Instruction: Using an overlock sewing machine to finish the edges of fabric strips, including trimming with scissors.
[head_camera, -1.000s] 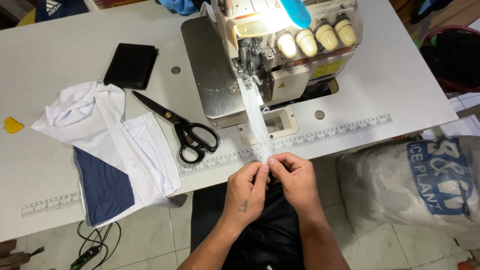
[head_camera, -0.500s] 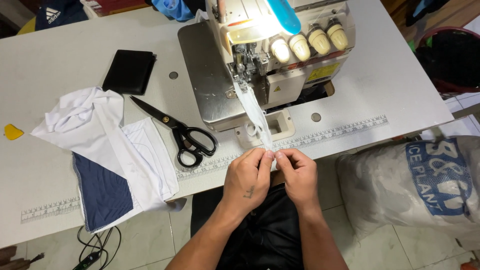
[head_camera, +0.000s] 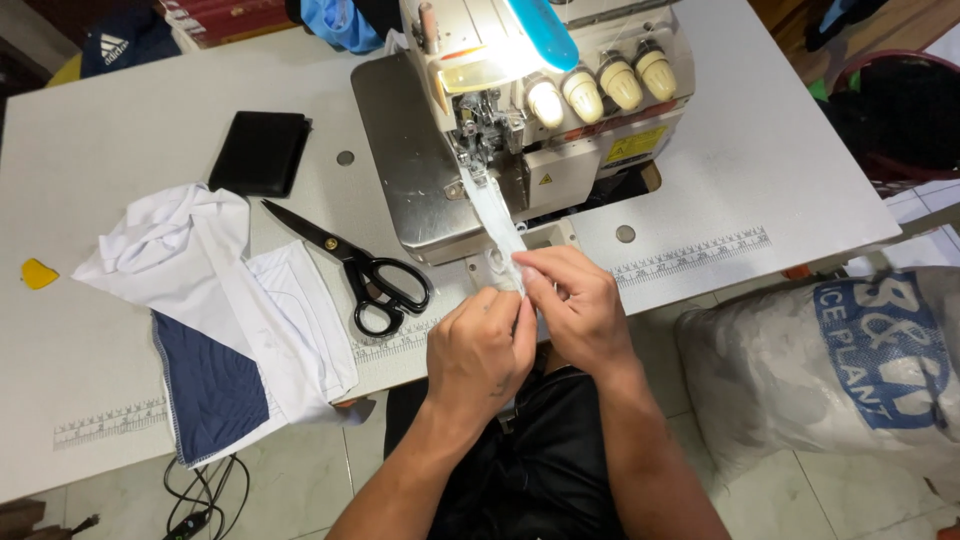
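A narrow white fabric strip (head_camera: 490, 215) runs from under the presser foot of the overlock sewing machine (head_camera: 540, 90) down toward the table's front edge. My left hand (head_camera: 480, 350) and my right hand (head_camera: 570, 305) meet at the strip's near end, both pinching it between fingertips just at the table edge. The fingers hide the strip's end. Black-handled scissors (head_camera: 360, 270) lie on the table left of my hands.
A pile of white and navy fabric pieces (head_camera: 215, 320) hangs over the table's front left. A black wallet-like case (head_camera: 262, 152) lies behind the scissors, a yellow chalk piece (head_camera: 38, 273) at far left. A large white sack (head_camera: 830, 370) stands on the floor to the right.
Both hands have moved up along the strip toward the machine, from below the table edge to right at it. The view has shifted slightly.
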